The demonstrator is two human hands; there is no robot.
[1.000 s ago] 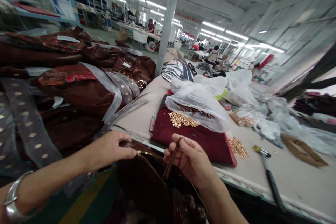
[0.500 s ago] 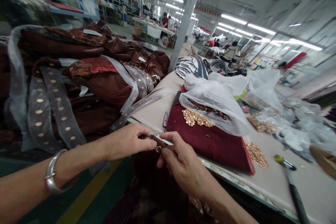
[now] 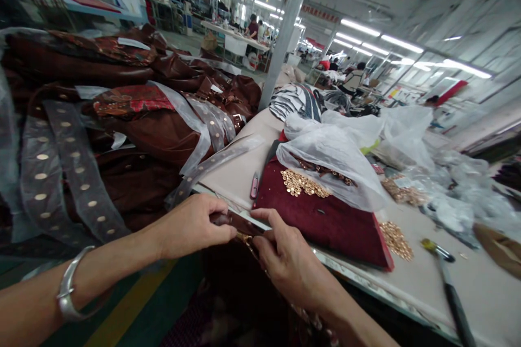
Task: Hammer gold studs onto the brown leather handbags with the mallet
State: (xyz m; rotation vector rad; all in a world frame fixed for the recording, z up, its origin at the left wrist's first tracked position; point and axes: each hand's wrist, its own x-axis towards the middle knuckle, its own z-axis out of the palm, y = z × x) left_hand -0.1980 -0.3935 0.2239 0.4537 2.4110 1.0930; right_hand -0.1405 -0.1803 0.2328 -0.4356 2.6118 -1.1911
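My left hand [image 3: 194, 226] pinches the top edge of a dark brown leather garment [image 3: 236, 282] hanging below the table edge. My right hand [image 3: 285, 257] is closed on the same edge just to the right, thumb and fingers pressed at a small gold zipper piece [image 3: 243, 237] between the two hands. A silver bangle [image 3: 67, 293] circles my left wrist. Just beyond the hands lies a dark red felt pad [image 3: 329, 219] with a heap of gold studs [image 3: 303, 184] on it.
A pile of brown leather garments with plastic-wrapped studded belts [image 3: 122, 130] fills the left. Clear plastic bags [image 3: 345, 146], more gold studs [image 3: 393, 238], a small red tool [image 3: 254, 185] and a hammer [image 3: 445, 276] lie on the beige table [image 3: 480, 287]. Other people work far back.
My right hand dropped the hanging brown strap and moved left to meet my left hand at the zipper. The view shifted slightly.
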